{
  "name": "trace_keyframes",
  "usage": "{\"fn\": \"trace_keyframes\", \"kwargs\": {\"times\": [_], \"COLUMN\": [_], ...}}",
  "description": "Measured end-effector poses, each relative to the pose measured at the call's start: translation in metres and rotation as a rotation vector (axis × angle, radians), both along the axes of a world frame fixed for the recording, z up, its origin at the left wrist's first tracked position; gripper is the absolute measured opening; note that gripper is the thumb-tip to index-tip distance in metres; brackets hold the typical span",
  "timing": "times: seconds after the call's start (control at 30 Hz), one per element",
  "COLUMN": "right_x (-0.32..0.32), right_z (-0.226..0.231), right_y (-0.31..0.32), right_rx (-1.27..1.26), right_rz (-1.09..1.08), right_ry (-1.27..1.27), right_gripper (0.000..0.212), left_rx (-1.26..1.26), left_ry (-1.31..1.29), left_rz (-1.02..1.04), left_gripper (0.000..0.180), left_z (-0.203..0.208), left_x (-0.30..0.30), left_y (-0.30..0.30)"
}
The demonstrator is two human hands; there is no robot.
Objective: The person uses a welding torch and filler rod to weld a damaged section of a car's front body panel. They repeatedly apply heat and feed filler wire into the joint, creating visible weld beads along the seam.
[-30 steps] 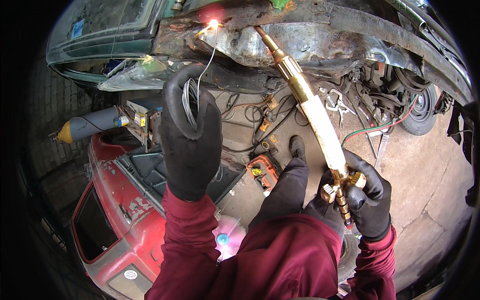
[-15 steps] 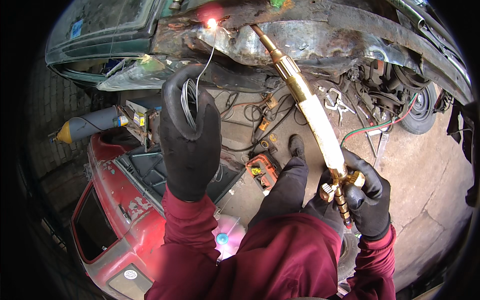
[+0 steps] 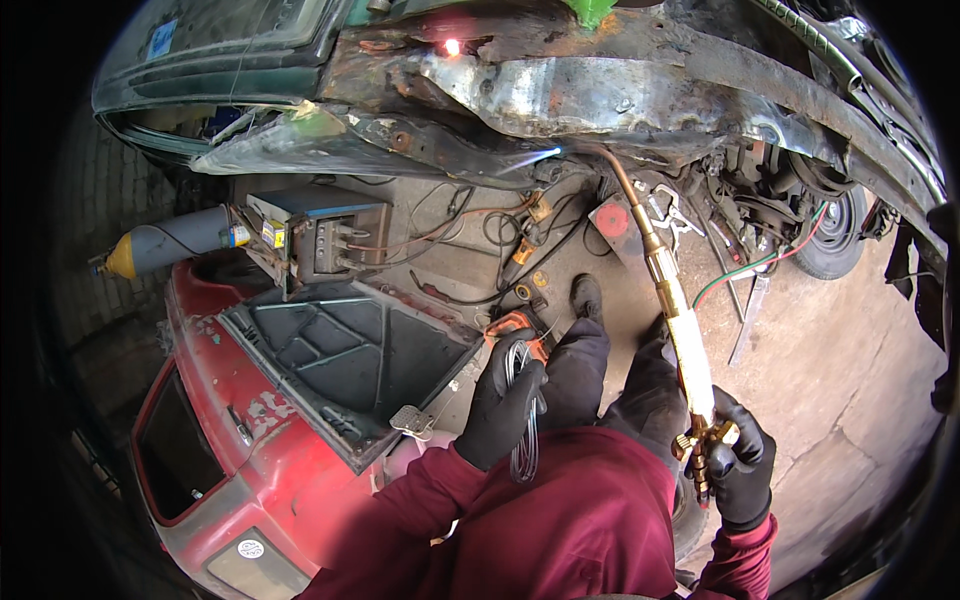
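Note:
My left hand (image 3: 490, 420), in a black glove, is closed around a coil of thin wire (image 3: 524, 455) in front of my body. In my right hand (image 3: 745, 470), also gloved, is a brass gas torch (image 3: 690, 350), gripped at its valve end. Its bent copper tip points left, and a thin blue flame (image 3: 540, 157) burns there, by the lower edge of the rusty metal car body (image 3: 590, 90). Further up and left on that body a small spot (image 3: 452, 47) glows pinkish red.
Below the car body stand a welding machine (image 3: 345, 235) and a grey gas cylinder (image 3: 180, 243). A dark panel (image 3: 340, 350) leans by a red vehicle (image 3: 260, 440). Cables, an angle grinder (image 3: 520, 255), clamps (image 3: 675, 213) and an orange toolbox (image 3: 515, 325) lie around my feet.
My left hand has dropped with the wire coil from near the car body to my waist. The torch tip has swung down and right, away from the glowing spot, which looks dimmer.

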State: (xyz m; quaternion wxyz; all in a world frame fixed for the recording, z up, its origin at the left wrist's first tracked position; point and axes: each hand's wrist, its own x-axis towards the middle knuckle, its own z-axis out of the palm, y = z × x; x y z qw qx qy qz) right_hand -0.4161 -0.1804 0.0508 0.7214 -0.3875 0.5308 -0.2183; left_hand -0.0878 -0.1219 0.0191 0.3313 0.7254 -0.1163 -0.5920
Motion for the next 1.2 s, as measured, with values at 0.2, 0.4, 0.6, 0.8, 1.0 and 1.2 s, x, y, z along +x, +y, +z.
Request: {"fn": "trace_keyframes", "kwargs": {"times": [0.2, 0.4, 0.6, 0.8, 1.0, 1.2], "right_x": [0.010, 0.027, 0.034, 0.049, 0.063, 0.076], "right_z": [-0.001, 0.008, 0.028, 0.038, 0.058, 0.059], "right_y": [0.023, 0.035, 0.041, 0.054, 0.063, 0.081], "right_rx": [-0.070, -0.111, 0.243, 0.300, 0.350, 0.029], "right_rz": [-0.040, -0.032, -0.075, -0.134, -0.113, 0.007], "right_ry": [0.024, 0.006, -0.213, -0.257, -0.201, 0.113], "right_gripper": [0.062, 0.068, 0.083, 0.078, 0.074, 0.074], "left_rx": [0.017, -0.167, -0.283, -0.638, -0.719, -0.515], "left_ry": [0.114, 0.108, -0.047, -0.213, -0.201, 0.111], "left_rz": [0.120, 0.092, -0.031, -0.175, -0.234, 0.034], "left_gripper": [0.035, 0.033, 0.075, 0.079, 0.077, 0.054], "left_z": [0.001, 0.011, 0.025, 0.041, 0.052, 0.041], "left_x": [0.017, 0.025, 0.053, 0.063, 0.071, 0.051], "left_y": [0.032, 0.032, -0.004, -0.028, -0.039, -0.026]}}
